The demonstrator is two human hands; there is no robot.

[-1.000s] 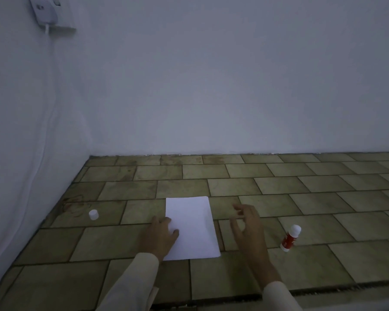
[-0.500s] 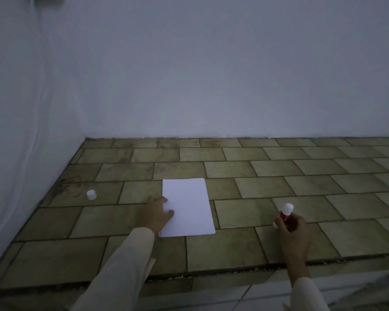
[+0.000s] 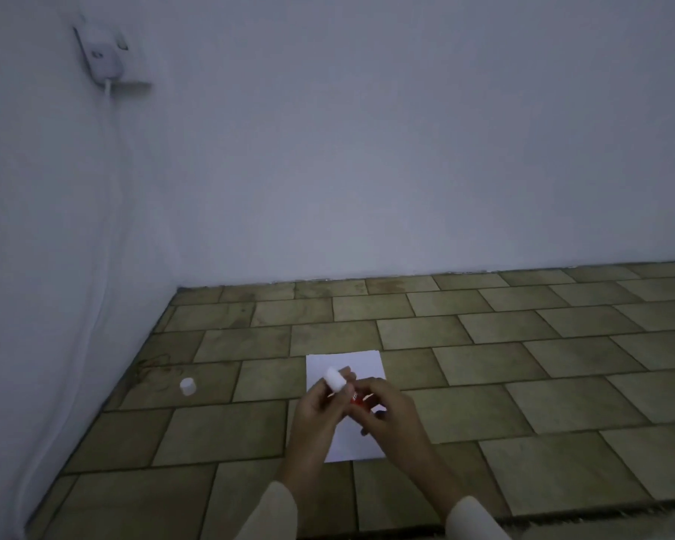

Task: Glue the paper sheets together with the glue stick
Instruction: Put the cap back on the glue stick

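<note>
Nearest you, your two pale sleeves, the left sleeve [image 3: 269,516] and the right sleeve [image 3: 472,520], entered from the bottom edge, and both forearms converged toward the middle of the view. Your right hand [image 3: 386,418] was curled round the red body of the glue stick [image 3: 356,397], with the fingers wrapped over it so that only a short red strip showed. Your left hand [image 3: 320,407], touching the right at the fingertips, pinched the stick's white cap [image 3: 335,378] between thumb and fingers; whether that cap was fully seated or partly drawn off could not be told. The stick was thus held between both hands, tilted with its capped end up and away from you toward your left. Directly beneath and just beyond both hands lay the white paper [image 3: 367,364], flat on the tiled floor [image 3: 523,383], its near part covered by your hands; the number of sheets could not be told. Well to the left of your left hand, a small loose white cap [image 3: 188,385] stood on the tiles near the side wall. Farther off, the tiles met a plain pale wall [image 3: 367,150]. High to the far left of your hands, a white plug [image 3: 102,60] sat in a wall socket, its cable [image 3: 108,228] hanging down the side wall.
</note>
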